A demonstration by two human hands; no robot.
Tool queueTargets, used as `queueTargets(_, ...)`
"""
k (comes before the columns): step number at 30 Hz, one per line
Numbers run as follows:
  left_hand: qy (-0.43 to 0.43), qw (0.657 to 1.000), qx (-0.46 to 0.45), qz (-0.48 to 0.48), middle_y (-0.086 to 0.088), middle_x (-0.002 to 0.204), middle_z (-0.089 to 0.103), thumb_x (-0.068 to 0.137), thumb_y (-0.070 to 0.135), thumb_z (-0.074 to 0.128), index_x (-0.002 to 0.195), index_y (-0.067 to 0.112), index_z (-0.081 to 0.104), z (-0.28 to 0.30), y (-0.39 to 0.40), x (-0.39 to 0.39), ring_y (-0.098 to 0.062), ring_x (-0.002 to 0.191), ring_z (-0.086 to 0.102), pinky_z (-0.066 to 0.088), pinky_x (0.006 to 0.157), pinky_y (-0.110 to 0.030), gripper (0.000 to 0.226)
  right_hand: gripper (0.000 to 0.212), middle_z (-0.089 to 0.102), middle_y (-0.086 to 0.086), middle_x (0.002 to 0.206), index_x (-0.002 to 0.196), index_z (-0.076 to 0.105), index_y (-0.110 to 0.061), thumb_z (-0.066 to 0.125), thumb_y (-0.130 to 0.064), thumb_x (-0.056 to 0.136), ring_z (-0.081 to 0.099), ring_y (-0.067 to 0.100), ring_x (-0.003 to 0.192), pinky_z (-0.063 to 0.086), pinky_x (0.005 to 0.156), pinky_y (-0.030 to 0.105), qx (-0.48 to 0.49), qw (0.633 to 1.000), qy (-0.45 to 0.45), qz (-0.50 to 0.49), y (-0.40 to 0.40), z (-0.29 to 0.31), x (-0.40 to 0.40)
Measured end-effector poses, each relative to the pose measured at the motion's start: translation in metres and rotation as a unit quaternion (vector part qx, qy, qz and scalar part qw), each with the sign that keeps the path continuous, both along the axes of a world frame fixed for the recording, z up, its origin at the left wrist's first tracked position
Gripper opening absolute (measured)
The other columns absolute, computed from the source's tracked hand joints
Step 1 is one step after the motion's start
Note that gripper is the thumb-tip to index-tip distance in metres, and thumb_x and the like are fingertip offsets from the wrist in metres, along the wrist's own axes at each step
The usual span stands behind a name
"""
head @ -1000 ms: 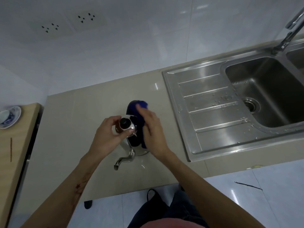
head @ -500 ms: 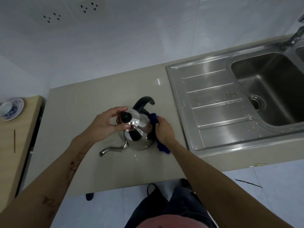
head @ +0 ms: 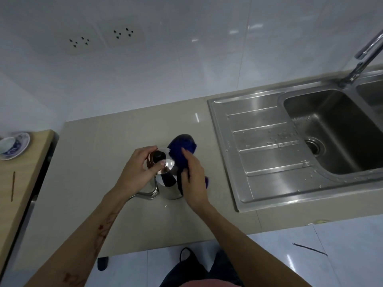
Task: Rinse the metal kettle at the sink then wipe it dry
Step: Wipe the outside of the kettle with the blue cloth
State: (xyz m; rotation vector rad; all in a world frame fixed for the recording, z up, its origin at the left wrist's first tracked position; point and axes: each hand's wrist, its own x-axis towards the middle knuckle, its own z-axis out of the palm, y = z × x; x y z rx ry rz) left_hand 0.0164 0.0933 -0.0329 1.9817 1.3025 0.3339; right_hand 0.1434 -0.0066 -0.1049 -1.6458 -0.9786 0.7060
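Kettle: the metal kettle (head: 168, 186) stands upright on the beige counter (head: 87, 162), left of the sink, its spout (head: 145, 195) pointing left and near.
Lid: shiny, with a black knob (head: 159, 155) on top.
Left hand: the left hand (head: 138, 170) curls over the lid, fingers and thumb closed around the knob.
Right hand: the right hand (head: 193, 181) is closed on a blue cloth (head: 182, 150), pressing it against the kettle's right side.
Cloth: draped over the far right of the kettle, covering the handle area.
Sink: the steel sink (head: 269, 162) lies to the right, water drops on its drainboard; the tap (head: 364, 56) rises at the far right.
Far left: a blue-and-white saucer (head: 17, 146) sits on a wooden surface (head: 24, 183).
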Motion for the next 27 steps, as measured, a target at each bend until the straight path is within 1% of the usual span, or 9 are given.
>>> queueTargets(3,-0.002,1.000,0.010,-0.012,0.009,0.129,0.051,0.084,0.035,0.071,0.135,0.026,0.054,0.001,0.001,-0.004,-0.007,0.121,0.050,0.033,0.102,-0.022,0.056,0.049,0.060,0.010,0.126,0.135,0.051,-0.015,0.041,0.004,0.091,0.057,0.025,0.116,0.045,0.103,0.035,-0.106,0.991,0.059,-0.058,0.007,-0.009,0.027)
queueTargets(6,-0.014,0.998,-0.027,-0.054,0.014,0.132,0.054,0.084,0.029,0.072,0.134,0.029,0.055,0.007,0.007,-0.004,-0.001,0.121,0.049,0.031,0.100,-0.014,0.053,0.047,0.053,0.002,0.130,0.139,0.048,-0.017,0.043,-0.002,0.094,0.052,0.014,0.114,0.045,0.100,0.022,0.026,0.993,0.020,-0.110,-0.002,0.017,0.030)
queueTargets(8,-0.006,0.995,-0.057,-0.085,0.015,0.137,0.054,0.084,0.026,0.072,0.136,0.032,0.053,0.011,0.014,-0.003,0.002,0.125,0.046,0.029,0.103,-0.013,0.055,0.049,0.047,-0.003,0.137,0.140,0.047,-0.019,0.042,-0.007,0.093,0.045,0.014,0.119,0.039,0.103,0.020,0.108,0.990,-0.071,-0.059,-0.004,0.029,0.025)
queueTargets(12,-0.006,0.992,-0.096,-0.087,0.020,0.145,0.045,0.081,0.027,0.076,0.141,0.034,0.046,0.009,0.015,-0.006,0.003,0.134,0.038,0.025,0.113,-0.021,0.068,0.046,0.047,-0.005,0.145,0.137,0.051,-0.029,0.042,-0.026,0.092,0.040,0.024,0.128,0.031,0.110,0.040,0.048,0.949,-0.305,0.059,0.014,0.005,0.040)
queueTargets(16,-0.004,0.993,-0.082,-0.080,0.021,0.144,0.047,0.079,0.026,0.078,0.139,0.036,0.047,0.007,0.012,-0.005,0.002,0.135,0.038,0.024,0.109,-0.018,0.069,0.049,0.061,0.002,0.124,0.122,0.057,-0.023,0.023,-0.039,0.090,0.055,0.028,0.111,0.033,0.108,0.054,-0.098,0.966,-0.238,-0.030,0.043,0.014,0.061)
queueTargets(20,-0.011,0.995,-0.074,-0.067,0.021,0.141,0.049,0.080,0.027,0.078,0.141,0.034,0.046,0.005,0.009,-0.004,0.003,0.130,0.041,0.025,0.105,-0.015,0.070,0.045,0.060,0.004,0.128,0.128,0.054,-0.017,0.033,-0.025,0.090,0.048,0.030,0.123,0.025,0.117,0.051,-0.003,0.924,-0.370,0.099,0.025,0.013,0.044)
queueTargets(22,-0.013,0.995,-0.078,-0.064,0.020,0.139,0.051,0.079,0.026,0.078,0.140,0.034,0.047,0.005,0.010,-0.005,0.003,0.130,0.042,0.026,0.104,-0.015,0.069,0.044,0.060,0.003,0.128,0.127,0.054,-0.017,0.034,-0.022,0.088,0.048,0.026,0.122,0.026,0.116,0.049,0.003,0.940,-0.324,0.107,0.027,0.013,0.052)
queueTargets(25,-0.011,0.995,-0.077,-0.063,0.020,0.136,0.054,0.079,0.026,0.078,0.139,0.035,0.050,0.004,0.012,-0.006,0.002,0.130,0.043,0.028,0.104,-0.015,0.067,0.042,0.064,0.003,0.116,0.116,0.060,-0.018,0.028,-0.024,0.089,0.055,0.027,0.106,0.038,0.102,0.046,-0.071,0.977,-0.202,0.007,0.046,0.015,0.060)
queueTargets(27,-0.015,0.995,-0.074,-0.062,0.020,0.136,0.055,0.079,0.026,0.078,0.138,0.035,0.050,0.003,0.011,-0.007,0.003,0.128,0.044,0.029,0.103,-0.014,0.066,0.043,0.064,-0.001,0.115,0.114,0.062,-0.020,0.026,-0.025,0.092,0.055,0.024,0.107,0.036,0.102,0.044,-0.036,0.967,-0.251,0.029,0.045,0.013,0.047)
